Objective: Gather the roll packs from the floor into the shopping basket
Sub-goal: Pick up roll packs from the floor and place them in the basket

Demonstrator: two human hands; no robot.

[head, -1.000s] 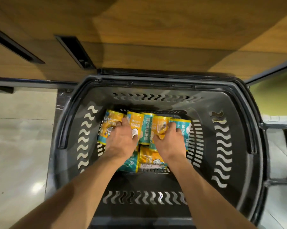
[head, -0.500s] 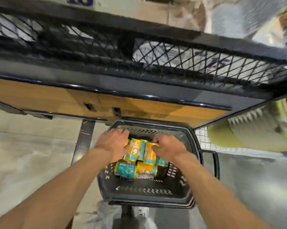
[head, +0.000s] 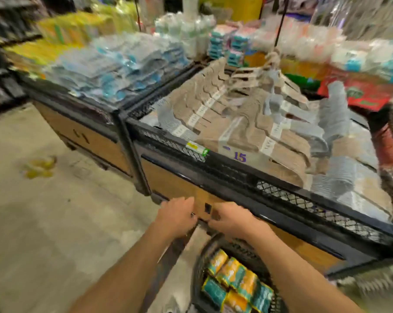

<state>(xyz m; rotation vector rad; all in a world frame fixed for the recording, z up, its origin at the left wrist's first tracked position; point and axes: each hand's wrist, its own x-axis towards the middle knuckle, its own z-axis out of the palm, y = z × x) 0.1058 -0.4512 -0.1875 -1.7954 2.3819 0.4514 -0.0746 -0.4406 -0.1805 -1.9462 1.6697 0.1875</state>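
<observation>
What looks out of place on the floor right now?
A yellow blurred patch lies on the floor left of the display bins, apart from the basket. Too blurred to identify.

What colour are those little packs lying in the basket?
The roll packs are yellow-orange and teal, seen in the head view, inside the dark shopping basket.

Heavy motion blur throughout, worst at edges; warm indoor light, wide-angle bending, soft shadows.
</observation>
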